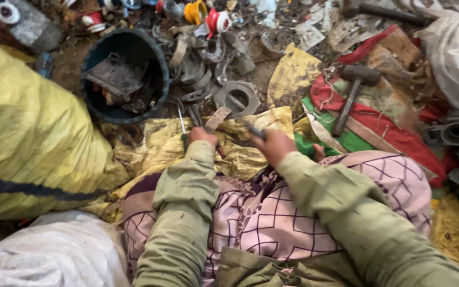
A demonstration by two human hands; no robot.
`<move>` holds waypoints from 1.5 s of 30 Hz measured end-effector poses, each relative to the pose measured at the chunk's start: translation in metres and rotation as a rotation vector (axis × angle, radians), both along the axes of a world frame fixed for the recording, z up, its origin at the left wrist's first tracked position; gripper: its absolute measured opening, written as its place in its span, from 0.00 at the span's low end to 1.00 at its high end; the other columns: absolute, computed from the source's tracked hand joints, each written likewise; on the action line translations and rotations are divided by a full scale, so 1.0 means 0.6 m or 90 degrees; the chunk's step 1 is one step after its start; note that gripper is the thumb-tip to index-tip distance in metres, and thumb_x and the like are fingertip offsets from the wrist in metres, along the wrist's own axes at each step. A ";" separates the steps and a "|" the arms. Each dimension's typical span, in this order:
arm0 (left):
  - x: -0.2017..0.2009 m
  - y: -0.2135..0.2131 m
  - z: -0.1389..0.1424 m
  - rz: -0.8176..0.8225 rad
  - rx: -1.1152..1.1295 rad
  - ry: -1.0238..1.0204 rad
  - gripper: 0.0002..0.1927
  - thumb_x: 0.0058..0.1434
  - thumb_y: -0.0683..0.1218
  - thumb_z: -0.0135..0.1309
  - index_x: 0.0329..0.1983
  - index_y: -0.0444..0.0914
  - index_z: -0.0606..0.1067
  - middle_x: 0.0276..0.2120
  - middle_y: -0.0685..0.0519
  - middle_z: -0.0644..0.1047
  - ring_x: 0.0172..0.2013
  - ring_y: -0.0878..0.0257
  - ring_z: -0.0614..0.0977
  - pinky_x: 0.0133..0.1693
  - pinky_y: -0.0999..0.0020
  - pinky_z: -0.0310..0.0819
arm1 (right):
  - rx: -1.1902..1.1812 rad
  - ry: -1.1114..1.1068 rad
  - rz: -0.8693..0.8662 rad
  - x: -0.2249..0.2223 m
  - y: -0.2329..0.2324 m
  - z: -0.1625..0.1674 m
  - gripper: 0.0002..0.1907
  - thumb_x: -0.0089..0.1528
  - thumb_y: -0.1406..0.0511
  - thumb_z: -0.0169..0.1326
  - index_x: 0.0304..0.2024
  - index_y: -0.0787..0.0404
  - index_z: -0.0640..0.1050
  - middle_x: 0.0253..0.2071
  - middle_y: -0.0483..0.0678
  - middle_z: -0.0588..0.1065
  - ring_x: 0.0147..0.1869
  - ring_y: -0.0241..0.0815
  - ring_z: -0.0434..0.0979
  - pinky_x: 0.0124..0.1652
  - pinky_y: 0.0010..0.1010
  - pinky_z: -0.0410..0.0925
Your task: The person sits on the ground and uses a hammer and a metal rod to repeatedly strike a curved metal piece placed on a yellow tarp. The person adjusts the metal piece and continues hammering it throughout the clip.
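Pliers (193, 118) with a thin metal rod sit clamped in my left hand (202, 136), held over the crumpled yellow sheet (240, 154) spread on the floor in front of my knees. My right hand (273, 144) is closed on a small dark metal piece (254, 130), just beside the left. Beyond lie a grey hexagonal ring (236, 98), a dark bucket (123, 74) of scrap, and a hammer (353, 95) on red cloth.
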State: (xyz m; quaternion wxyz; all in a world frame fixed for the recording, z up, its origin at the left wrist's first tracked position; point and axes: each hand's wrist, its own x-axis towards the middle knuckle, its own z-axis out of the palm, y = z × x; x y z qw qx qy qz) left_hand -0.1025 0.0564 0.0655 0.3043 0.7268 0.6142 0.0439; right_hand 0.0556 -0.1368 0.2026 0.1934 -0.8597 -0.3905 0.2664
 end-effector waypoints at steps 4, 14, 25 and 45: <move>-0.003 -0.004 -0.001 0.002 -0.056 0.034 0.16 0.45 0.47 0.63 0.33 0.31 0.82 0.36 0.34 0.82 0.42 0.39 0.85 0.47 0.52 0.80 | -0.074 -0.047 0.055 0.010 0.016 -0.016 0.35 0.62 0.36 0.47 0.37 0.58 0.84 0.31 0.61 0.78 0.40 0.63 0.80 0.42 0.52 0.69; 0.000 -0.005 0.000 0.030 -0.042 0.011 0.16 0.50 0.49 0.61 0.36 0.33 0.83 0.37 0.34 0.81 0.43 0.38 0.84 0.46 0.51 0.79 | 0.026 0.002 0.040 0.010 0.003 -0.037 0.35 0.60 0.37 0.48 0.38 0.60 0.83 0.29 0.61 0.76 0.35 0.64 0.78 0.37 0.51 0.67; -0.004 -0.014 0.052 -0.023 -0.012 0.044 0.15 0.52 0.48 0.62 0.38 0.34 0.83 0.38 0.35 0.82 0.42 0.39 0.84 0.46 0.50 0.80 | 0.090 0.041 -0.012 0.007 -0.002 -0.014 0.40 0.59 0.34 0.44 0.40 0.62 0.83 0.27 0.64 0.77 0.34 0.63 0.81 0.38 0.52 0.70; 0.001 -0.025 0.106 -0.043 -0.062 0.124 0.18 0.51 0.50 0.66 0.40 0.34 0.83 0.41 0.36 0.82 0.46 0.41 0.84 0.48 0.52 0.80 | -0.038 -0.017 0.028 0.037 0.017 -0.028 0.39 0.63 0.35 0.49 0.31 0.64 0.84 0.27 0.59 0.76 0.35 0.61 0.79 0.40 0.50 0.69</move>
